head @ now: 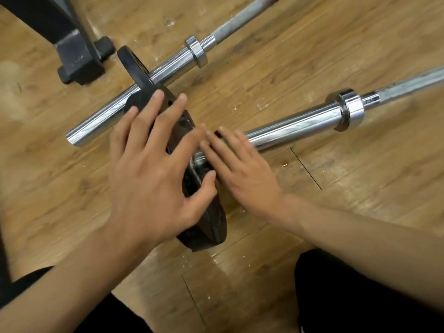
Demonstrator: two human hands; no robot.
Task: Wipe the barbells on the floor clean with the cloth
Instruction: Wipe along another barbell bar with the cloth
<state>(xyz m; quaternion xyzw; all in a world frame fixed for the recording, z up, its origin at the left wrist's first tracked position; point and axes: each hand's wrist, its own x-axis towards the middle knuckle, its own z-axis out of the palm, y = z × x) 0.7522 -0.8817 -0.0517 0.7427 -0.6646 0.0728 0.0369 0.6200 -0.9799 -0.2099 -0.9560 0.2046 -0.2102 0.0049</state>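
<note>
Two chrome barbells lie on the wooden floor. The near barbell point(298, 126) runs from the centre to the right edge, with a black weight plate point(206, 227) on its sleeve end. My left hand point(153, 164) lies with straight fingers on the plate's outer face, thumb at its rim. On the plate's other side my right hand point(237, 169) presses with straight fingers, blurred; a bit of green shows under its fingers. The far barbell point(173, 66) lies behind, with a smaller black plate point(131, 64) on its sleeve. I see no cloth.
A black metal stand foot point(74, 56) sits at the upper left, close to the far barbell's small plate. My dark-clothed knees point(348, 296) are at the bottom of the view. White specks dot the wooden floor point(360, 188).
</note>
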